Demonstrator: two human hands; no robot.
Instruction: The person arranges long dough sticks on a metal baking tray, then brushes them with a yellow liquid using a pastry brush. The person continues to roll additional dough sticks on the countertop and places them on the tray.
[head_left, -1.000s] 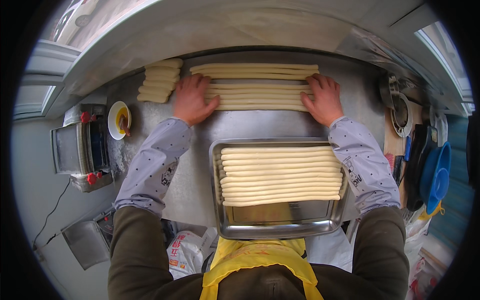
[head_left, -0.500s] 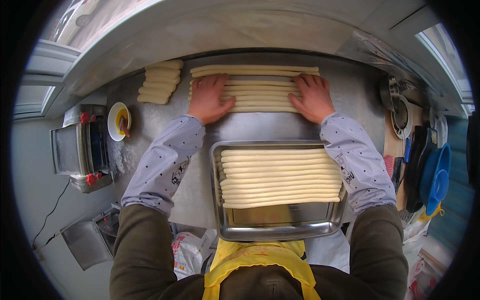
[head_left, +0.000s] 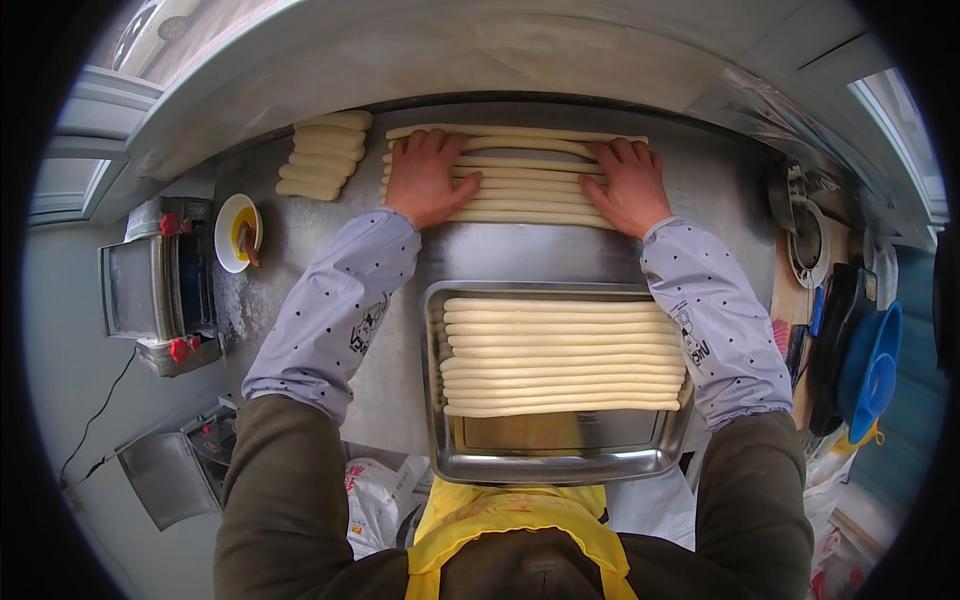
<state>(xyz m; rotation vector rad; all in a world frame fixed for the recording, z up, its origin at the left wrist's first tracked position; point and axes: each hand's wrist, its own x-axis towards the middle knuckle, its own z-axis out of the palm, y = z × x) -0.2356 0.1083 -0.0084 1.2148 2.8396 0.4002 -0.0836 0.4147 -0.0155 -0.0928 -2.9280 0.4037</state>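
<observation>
Several long pale dough strips point(head_left: 530, 188) lie side by side across the far part of the metal worktop. My left hand point(head_left: 428, 180) rests palm down over their left ends, and my right hand point(head_left: 632, 188) over their right ends. Both hands have fingers stretched forward and thumbs turned inward. At the far side, my fingertips touch a dough strip point(head_left: 530, 143) that bows a little between the hands. The strip parts under my palms are hidden. Nearer to me, a steel tray point(head_left: 560, 465) holds a row of similar dough strips point(head_left: 562, 345).
Shorter, thicker dough pieces point(head_left: 322, 158) lie at the far left. Below them stands a white bowl point(head_left: 226, 236) with yellow liquid and a brush-like tool. A machine with red knobs point(head_left: 160, 280) is at the left. Pans and a blue basin point(head_left: 872, 370) crowd the right side.
Both hands have slid slightly farther away over the strips, so the fingertips now reach the strips at the far side. One far strip now bows in its middle. The tray's strips look unchanged.
</observation>
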